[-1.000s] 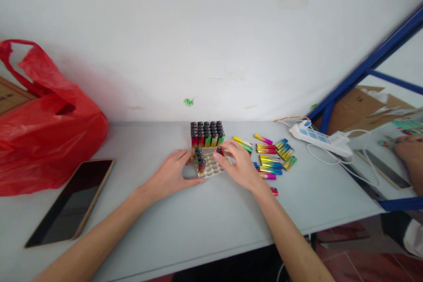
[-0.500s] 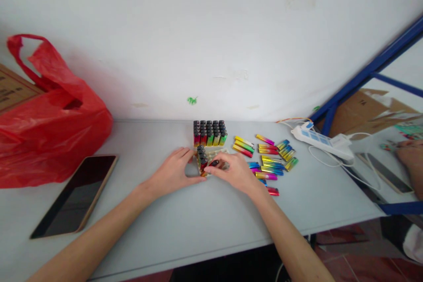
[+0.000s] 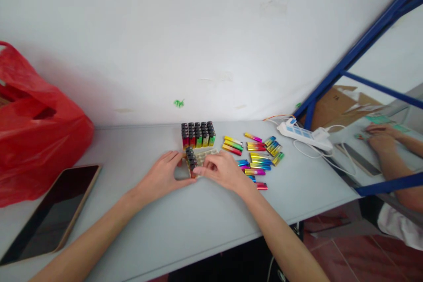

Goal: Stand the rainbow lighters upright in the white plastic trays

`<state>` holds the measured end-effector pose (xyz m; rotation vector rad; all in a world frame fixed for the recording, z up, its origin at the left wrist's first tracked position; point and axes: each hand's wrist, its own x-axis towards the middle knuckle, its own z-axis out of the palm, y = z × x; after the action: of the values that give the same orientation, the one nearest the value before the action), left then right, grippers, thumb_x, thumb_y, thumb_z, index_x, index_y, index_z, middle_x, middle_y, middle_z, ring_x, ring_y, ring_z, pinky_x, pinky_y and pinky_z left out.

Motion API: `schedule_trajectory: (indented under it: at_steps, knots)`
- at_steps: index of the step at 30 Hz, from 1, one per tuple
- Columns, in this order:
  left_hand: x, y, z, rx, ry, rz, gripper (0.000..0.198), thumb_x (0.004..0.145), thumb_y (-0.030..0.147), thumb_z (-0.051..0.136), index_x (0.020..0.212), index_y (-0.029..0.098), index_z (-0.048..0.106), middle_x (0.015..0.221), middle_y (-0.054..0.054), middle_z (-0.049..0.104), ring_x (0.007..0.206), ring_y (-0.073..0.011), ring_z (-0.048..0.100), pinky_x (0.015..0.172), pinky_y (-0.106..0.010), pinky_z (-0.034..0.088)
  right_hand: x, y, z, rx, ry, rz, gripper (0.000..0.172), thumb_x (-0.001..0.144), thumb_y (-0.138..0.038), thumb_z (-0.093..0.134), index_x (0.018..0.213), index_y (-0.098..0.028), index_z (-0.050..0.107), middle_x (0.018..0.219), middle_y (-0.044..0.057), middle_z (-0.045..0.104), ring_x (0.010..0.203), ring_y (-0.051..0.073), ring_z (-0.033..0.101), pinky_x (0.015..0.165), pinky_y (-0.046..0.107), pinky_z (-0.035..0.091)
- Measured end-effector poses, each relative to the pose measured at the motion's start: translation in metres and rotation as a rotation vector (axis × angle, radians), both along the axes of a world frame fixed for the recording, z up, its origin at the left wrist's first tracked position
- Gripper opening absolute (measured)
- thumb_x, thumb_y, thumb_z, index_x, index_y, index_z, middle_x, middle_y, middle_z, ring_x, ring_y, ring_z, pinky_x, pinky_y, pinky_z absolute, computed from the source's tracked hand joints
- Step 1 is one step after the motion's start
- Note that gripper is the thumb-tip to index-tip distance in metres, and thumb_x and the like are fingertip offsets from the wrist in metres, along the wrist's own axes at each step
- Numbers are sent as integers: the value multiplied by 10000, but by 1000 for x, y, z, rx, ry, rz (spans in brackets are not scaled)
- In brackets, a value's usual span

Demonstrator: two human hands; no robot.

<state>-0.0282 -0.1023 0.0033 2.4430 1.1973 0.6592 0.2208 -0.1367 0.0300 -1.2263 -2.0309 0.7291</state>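
Several upright lighters with black tops stand in a row along the left side of a pale tray (image 3: 205,155) with small holes. My left hand (image 3: 167,171) braces the tray's left end, its thumb along the near corner and its fingers at the far side. With curled fingers over the tray, my right hand (image 3: 220,169) has its thumb at the nearest lighter (image 3: 194,168) of that row; its fingertips are partly hidden. Just behind stands a full block of upright lighters (image 3: 198,134) in several colours.
Loose shiny lighter-shaped pieces (image 3: 260,158) lie to the right. A white power strip (image 3: 304,135) with cables is beyond them, near a blue metal frame (image 3: 325,83). At left are a phone (image 3: 53,211) and a red plastic bag (image 3: 46,128). Another person's hands (image 3: 383,136) show at far right.
The black-topped lighter pinched in my right hand has gone down at the near end of the tray's row. My left hand keeps its place on the tray. The view has turned slightly right.
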Motion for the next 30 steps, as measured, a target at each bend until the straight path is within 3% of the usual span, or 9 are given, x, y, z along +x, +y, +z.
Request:
schedule_trajectory:
  at_steps: [3,6,8,13,17,21,23,26,30]
  knots:
    - [-1,1,0,-8,-2,-6,515,830,720,805,965,244,659,970,-66,739,908,-303,719,875,-434,606,30,-9,15,54,50,-151,545,1111,-632,572,756,-240,705,702,17,707,652,184,593,682,308,430]
    - [-4,2,2,-24,5,-14,506,830,717,799,981,246,693,989,-68,745,925,-304,726,894,-430,617,73,-29,23,136,33,-348,361,1088,-537,638,925,-250,784,825,45,778,744,228,673,763,350,521]
    - [-6,4,4,-40,10,-33,484,842,703,787,984,247,714,1005,-72,748,940,-305,731,908,-428,622,105,-46,20,155,-45,-394,263,1065,-479,679,1005,-255,804,989,74,816,888,263,738,861,388,567]
    - [-10,6,6,-40,16,-82,438,863,660,760,984,240,735,1017,-90,758,977,-323,734,941,-446,625,161,-79,-5,96,-203,-379,187,1038,-406,701,1106,-288,828,1127,103,803,1052,301,759,993,468,616]
    - [-11,7,8,-30,31,-98,410,867,638,744,975,243,730,1027,-90,765,991,-322,734,943,-435,628,169,-83,-21,89,-240,-350,168,1030,-353,702,1132,-296,823,1159,110,770,1117,302,748,1049,487,615]
    - [-8,6,8,-17,50,-85,398,854,634,751,941,248,711,996,-85,754,968,-323,727,930,-439,622,164,-81,-21,85,-215,-357,133,1021,-357,716,1101,-295,803,1185,110,759,1171,312,725,1081,505,595]
    - [-6,6,6,-18,56,-53,447,816,672,787,924,249,696,977,-83,739,942,-326,717,907,-453,620,164,-81,-19,27,-137,-366,152,1006,-386,738,1105,-283,789,1186,108,774,1131,308,731,1005,478,614]
    - [-4,6,1,-25,48,-2,557,753,759,831,911,247,679,967,-78,723,909,-327,703,872,-466,614,162,-77,-19,-59,118,-435,247,955,-449,799,1127,-272,785,1151,95,801,1036,289,749,894,429,625]
    - [-3,7,-2,-35,27,-1,591,765,787,824,925,238,679,964,-73,717,908,-324,696,873,-464,603,143,-57,-14,-68,625,-545,379,822,-513,920,1091,-277,794,1114,75,808,1027,267,751,919,416,628]
